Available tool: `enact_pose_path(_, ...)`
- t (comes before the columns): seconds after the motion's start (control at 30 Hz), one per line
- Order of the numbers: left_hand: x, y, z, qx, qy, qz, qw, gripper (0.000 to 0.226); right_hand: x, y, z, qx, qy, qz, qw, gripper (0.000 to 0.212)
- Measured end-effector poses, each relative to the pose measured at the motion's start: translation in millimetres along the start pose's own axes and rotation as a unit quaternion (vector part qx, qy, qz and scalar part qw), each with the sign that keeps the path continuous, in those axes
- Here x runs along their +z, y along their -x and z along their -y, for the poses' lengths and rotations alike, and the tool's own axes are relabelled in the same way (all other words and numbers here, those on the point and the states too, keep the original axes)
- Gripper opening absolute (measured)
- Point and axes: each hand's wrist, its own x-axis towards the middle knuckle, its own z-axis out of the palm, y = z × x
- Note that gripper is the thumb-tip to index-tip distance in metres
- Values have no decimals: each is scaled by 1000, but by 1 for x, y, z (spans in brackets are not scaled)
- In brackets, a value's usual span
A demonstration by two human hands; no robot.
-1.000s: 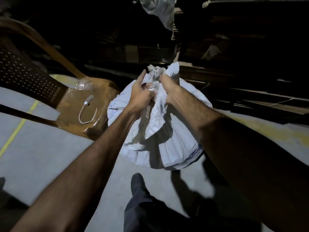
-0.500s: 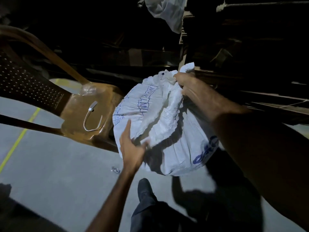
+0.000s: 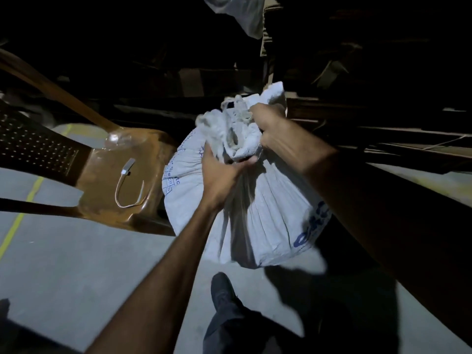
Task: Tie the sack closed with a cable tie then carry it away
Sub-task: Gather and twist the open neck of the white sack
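Observation:
A white woven sack (image 3: 265,218) with blue print stands on the grey floor right in front of me. Its top is bunched into a crumpled neck. My left hand (image 3: 219,177) is wrapped around that neck from the near side. My right hand (image 3: 270,123) grips the far edge of the sack's mouth. A pale cable tie (image 3: 127,186), curled in a loop, lies loose on the seat of a brown plastic chair (image 3: 102,200) to the left of the sack, apart from both hands.
The brown chair touches the sack's left side. My dark shoe (image 3: 222,290) and trouser leg are just below the sack. Dark stacked boards (image 3: 383,139) fill the back and right. A yellow floor line (image 3: 18,221) runs at the left.
My left hand rose from the sack's lower side and closed around the gathered neck. The right hand kept its hold on the top edge. The mouth is now bunched together.

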Motion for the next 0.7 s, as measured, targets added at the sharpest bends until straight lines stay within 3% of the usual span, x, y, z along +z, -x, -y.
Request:
enact_pose_path(0.03,4,-8,-5,24,-28,16,999,81,-1,19,8,-33,32,-1,999,13)
enact_pose_path(0.1,12,-21,-7,51,-84,43,994,66,-5,39,16,-109,117,6,987,17)
enact_pose_path(0.17,19,-25,-10,65,-152,22,986,59,-3,43,18,-158,195,30,967,16)
enact_pose_path(0.27,28,-35,-2,36,-253,-44,966,94,7,47,15,-216,304,29,927,14)
enact_pose_path(0.4,28,-57,14,31,-154,-159,975,107,14,49,-1,-256,355,23,899,13)
enact_pose_path(0.47,24,-67,27,27,-107,-201,973,95,14,43,-12,-284,354,40,890,10)
enact_pose_path(0.57,22,-70,30,56,-110,-137,983,61,-5,30,-32,-321,266,131,899,21)
enact_pose_path(0.63,21,-75,28,55,-22,-99,993,26,-35,23,-56,-349,213,136,902,42)
enact_pose_path(0.7,17,-84,29,35,53,-79,995,18,-69,11,-88,-354,245,70,900,78)
